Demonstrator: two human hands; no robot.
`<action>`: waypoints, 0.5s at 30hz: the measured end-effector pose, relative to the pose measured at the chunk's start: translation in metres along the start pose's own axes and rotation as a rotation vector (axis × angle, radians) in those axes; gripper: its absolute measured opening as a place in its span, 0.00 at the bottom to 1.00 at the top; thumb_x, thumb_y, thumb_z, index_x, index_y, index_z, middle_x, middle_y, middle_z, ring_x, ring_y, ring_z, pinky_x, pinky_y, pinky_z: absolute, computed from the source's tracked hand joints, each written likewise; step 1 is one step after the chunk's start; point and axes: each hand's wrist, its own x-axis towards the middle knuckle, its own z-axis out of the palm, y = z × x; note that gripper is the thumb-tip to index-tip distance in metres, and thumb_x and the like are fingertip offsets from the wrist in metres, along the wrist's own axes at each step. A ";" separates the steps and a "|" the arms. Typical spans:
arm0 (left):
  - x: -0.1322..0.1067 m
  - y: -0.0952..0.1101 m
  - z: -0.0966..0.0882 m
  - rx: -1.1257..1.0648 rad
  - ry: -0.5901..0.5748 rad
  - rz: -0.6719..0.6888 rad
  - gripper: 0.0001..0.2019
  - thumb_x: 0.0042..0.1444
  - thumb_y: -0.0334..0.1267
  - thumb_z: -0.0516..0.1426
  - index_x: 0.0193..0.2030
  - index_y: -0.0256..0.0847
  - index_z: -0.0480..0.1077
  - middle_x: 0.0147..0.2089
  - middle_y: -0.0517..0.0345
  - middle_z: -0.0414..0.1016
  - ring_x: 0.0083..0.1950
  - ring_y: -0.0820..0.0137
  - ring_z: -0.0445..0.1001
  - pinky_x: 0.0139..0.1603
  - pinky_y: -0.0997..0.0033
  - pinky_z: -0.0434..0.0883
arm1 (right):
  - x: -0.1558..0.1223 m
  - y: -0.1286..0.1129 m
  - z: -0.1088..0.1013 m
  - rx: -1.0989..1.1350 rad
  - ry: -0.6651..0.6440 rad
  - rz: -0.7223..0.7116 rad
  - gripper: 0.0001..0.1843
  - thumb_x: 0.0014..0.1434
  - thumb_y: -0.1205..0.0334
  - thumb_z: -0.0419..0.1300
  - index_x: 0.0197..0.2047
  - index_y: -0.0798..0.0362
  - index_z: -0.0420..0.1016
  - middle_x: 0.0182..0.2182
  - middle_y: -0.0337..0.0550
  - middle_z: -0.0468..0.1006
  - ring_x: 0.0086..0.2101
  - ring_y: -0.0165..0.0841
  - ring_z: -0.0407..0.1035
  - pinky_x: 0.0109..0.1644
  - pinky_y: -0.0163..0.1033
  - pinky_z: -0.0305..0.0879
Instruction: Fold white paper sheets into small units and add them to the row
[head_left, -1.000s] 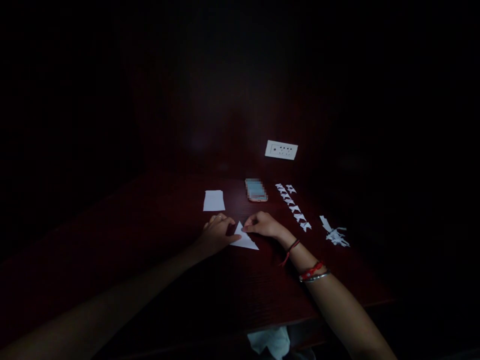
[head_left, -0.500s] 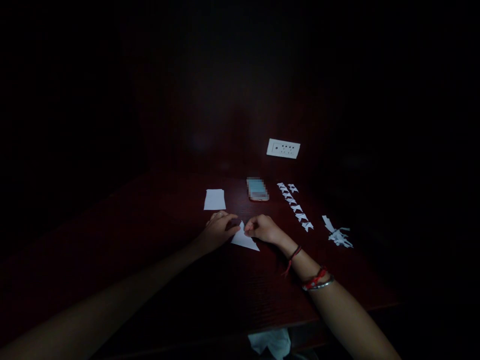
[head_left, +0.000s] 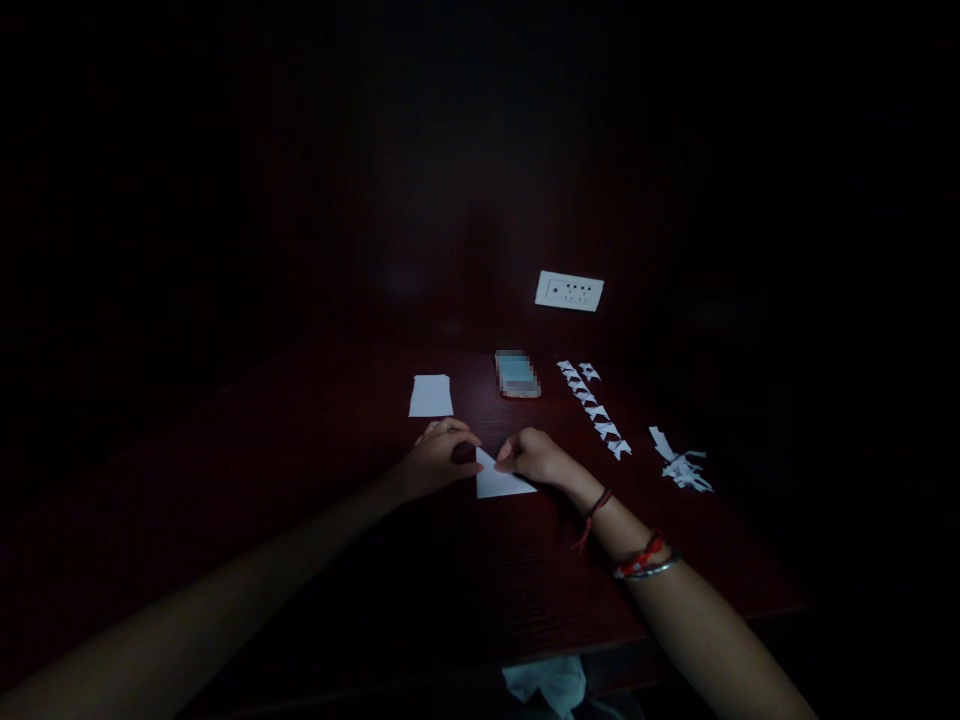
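A white piece of paper (head_left: 501, 484), roughly triangular in outline, lies on the dark reddish table between my two hands. My left hand (head_left: 441, 458) is closed on its upper left edge, with thumb and fingertips at the paper. On the other side, my right hand (head_left: 531, 456) pinches the slanting right edge, its fingers curled. Beyond my left hand rests a separate stack or sheet of white paper (head_left: 431, 396).
A phone (head_left: 517, 374) lies near the wall, below a white socket plate (head_left: 569, 291). To the right run several small folded paper pieces (head_left: 595, 412) in a row, then a heap of paper strips (head_left: 684, 470). Pale cloth-like material (head_left: 551, 685) shows under the table edge (head_left: 600, 645).
The paper between my hands has turned, its lower edge now nearly level and its left edge upright. Both hands stay on it, and the view has shifted slightly.
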 end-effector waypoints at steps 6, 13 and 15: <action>-0.002 0.001 -0.002 0.014 -0.033 0.063 0.17 0.42 0.48 0.56 0.40 0.46 0.65 0.47 0.58 0.58 0.49 0.62 0.57 0.47 0.62 0.56 | 0.000 0.003 0.001 0.021 -0.040 -0.020 0.09 0.42 0.63 0.59 0.29 0.58 0.74 0.23 0.38 0.73 0.24 0.25 0.65 0.25 0.27 0.56; -0.003 0.007 -0.004 0.010 -0.061 0.064 0.12 0.42 0.46 0.56 0.33 0.43 0.66 0.45 0.58 0.59 0.48 0.62 0.58 0.46 0.64 0.56 | -0.002 -0.003 0.000 -0.014 -0.010 -0.025 0.09 0.43 0.64 0.58 0.30 0.58 0.74 0.25 0.40 0.74 0.25 0.25 0.65 0.27 0.27 0.56; -0.002 0.007 -0.005 0.003 -0.064 0.071 0.12 0.42 0.46 0.56 0.32 0.42 0.65 0.44 0.59 0.61 0.47 0.63 0.59 0.45 0.65 0.57 | -0.002 -0.005 -0.001 -0.038 -0.011 -0.031 0.07 0.44 0.64 0.58 0.28 0.57 0.74 0.24 0.40 0.74 0.25 0.26 0.65 0.27 0.27 0.56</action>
